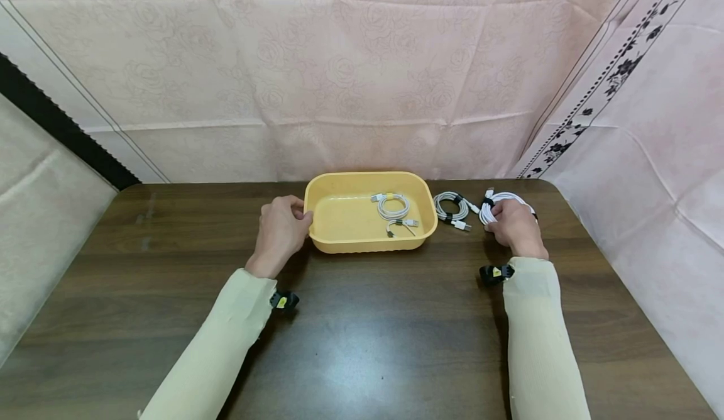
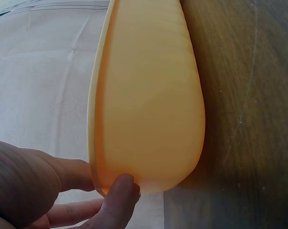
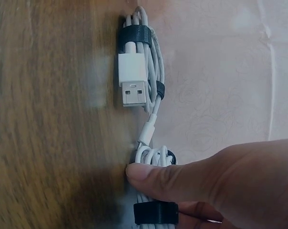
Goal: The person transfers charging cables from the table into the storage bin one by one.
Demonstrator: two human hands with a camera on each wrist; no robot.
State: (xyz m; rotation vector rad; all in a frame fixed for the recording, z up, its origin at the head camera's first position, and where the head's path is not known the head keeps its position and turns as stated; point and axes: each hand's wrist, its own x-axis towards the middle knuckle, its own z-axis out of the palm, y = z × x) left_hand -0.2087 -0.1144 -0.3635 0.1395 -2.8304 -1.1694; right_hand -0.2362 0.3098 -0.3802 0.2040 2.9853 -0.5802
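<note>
A shallow yellow plastic tray (image 1: 345,247) stands near the table's far edge. At its left end my left hand (image 1: 279,234) pinches the rim, the thumb lying on the outer wall in the left wrist view. Inside the tray's right half lies a coiled white cable (image 1: 393,209) with a shorter cable end (image 1: 403,224) beside it. Just right of the tray is another coiled USB cable (image 1: 450,205), strapped with black bands. Farther right my right hand (image 1: 516,225) grips a third white coil (image 3: 151,155), thumb across its strands; part of that coil is hidden by the hand.
The brown wooden table (image 1: 351,332) runs under both forearms. Pale patterned cloth (image 1: 362,80) hangs behind the far edge, with more cloth at either side. A small black wrist camera (image 1: 285,300) sits on the left wrist, another (image 1: 496,274) on the right.
</note>
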